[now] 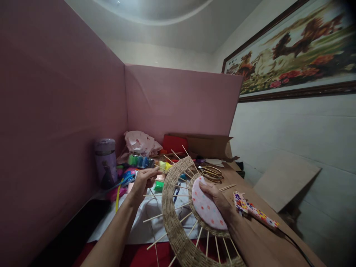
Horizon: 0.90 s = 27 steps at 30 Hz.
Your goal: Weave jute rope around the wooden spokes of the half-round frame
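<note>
A round frame of thin wooden sticks [154, 218], woven with brown twine into a wide outer band [172, 222] and a narrow inner ring, tilts up in front of me. Polka-dot fabric [208, 209] covers its centre. My right hand [213, 193] grips this centre, thumb on the fabric and fingers hidden behind. At the band's upper left edge, my left hand [144, 181] is closed in a pinch beside the stick ends. A loose strand of twine [155, 243] hangs below that hand and seems to run up into its fingers.
On the table [267, 244] right lie a flower-patterned glue gun [254, 213] with a black cord and scissors [207, 171] beside a hoop. Colourful clay packets [140, 161], a purple bottle [106, 163] and cardboard [205, 146] stand behind. Pink panels [180, 100] enclose the left and back.
</note>
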{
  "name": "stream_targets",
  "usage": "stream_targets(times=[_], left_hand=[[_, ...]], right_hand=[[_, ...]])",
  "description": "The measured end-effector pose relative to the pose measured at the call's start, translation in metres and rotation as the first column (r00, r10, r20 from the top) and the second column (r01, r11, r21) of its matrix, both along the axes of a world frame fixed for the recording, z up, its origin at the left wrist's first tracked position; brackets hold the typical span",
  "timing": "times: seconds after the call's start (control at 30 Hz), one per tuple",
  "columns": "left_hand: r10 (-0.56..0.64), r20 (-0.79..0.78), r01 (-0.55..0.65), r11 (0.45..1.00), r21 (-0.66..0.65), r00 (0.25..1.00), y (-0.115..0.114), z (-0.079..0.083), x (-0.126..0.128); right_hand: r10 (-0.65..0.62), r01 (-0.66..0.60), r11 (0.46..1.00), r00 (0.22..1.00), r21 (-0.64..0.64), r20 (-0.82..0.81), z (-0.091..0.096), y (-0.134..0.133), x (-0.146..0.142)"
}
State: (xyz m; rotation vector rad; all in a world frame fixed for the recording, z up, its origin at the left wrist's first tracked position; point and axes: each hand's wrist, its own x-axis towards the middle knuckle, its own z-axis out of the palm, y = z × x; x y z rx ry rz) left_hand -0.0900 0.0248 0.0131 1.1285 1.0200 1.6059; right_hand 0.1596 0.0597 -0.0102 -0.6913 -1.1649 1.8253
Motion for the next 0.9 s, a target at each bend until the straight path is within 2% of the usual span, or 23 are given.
stream_targets(times=[0.33, 0.67, 0.9], left_hand=[[0.001, 0.123, 0.007, 0.998, -0.061, 0.992, -0.006, 0.002, 0.006], [-0.117, 0.260, 0.129, 0.991, -0.032, 0.958, -0.004, -0.001, 0.008], [-0.092, 0.282, 0.107, 0.994, -0.038, 0.955, -0.004, 0.000, 0.014]], right_hand=[[-0.046, 0.046, 0.999, 0.998, -0.005, 0.032, 0.002, -0.006, 0.001], [-0.063, 0.063, 0.990, 0.998, -0.125, 0.002, -0.008, -0.002, 0.000], [-0.075, 0.068, 0.988, 0.996, -0.138, -0.045, -0.007, -0.004, -0.001]])
